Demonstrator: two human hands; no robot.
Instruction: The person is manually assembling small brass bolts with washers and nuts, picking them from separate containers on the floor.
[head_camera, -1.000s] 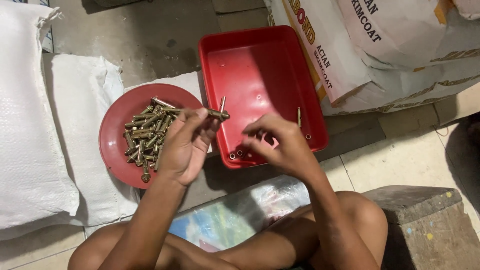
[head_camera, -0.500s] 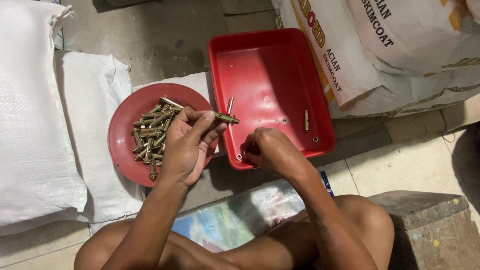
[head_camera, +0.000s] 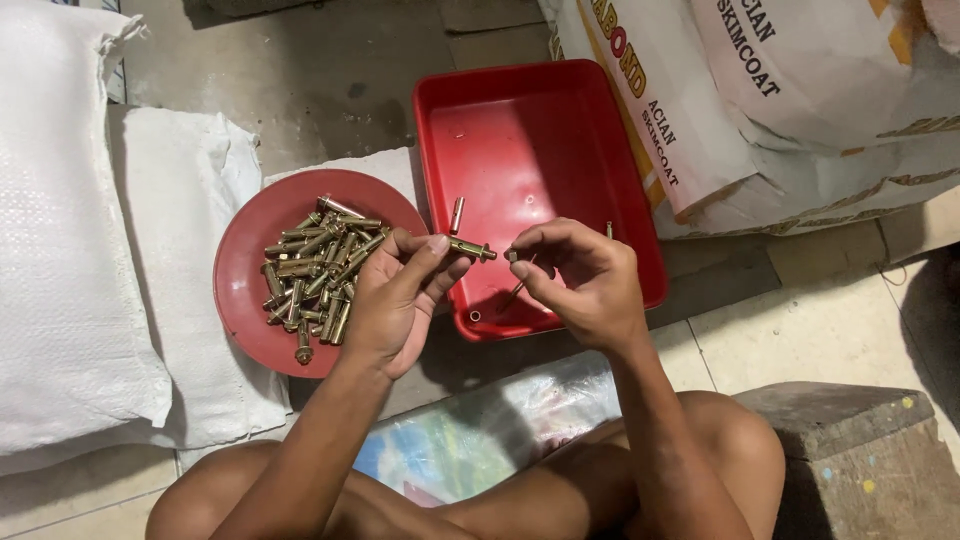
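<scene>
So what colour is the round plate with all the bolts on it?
Red. The plate shows best in the head view, piled with brassy bolts.

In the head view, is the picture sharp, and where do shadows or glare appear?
Head view: mostly sharp; the bolts on the plate show clearly. Soft glare spots lie on the tray floor. Shadow falls under the left hand and right hand, and at the right edge of the floor.
</scene>
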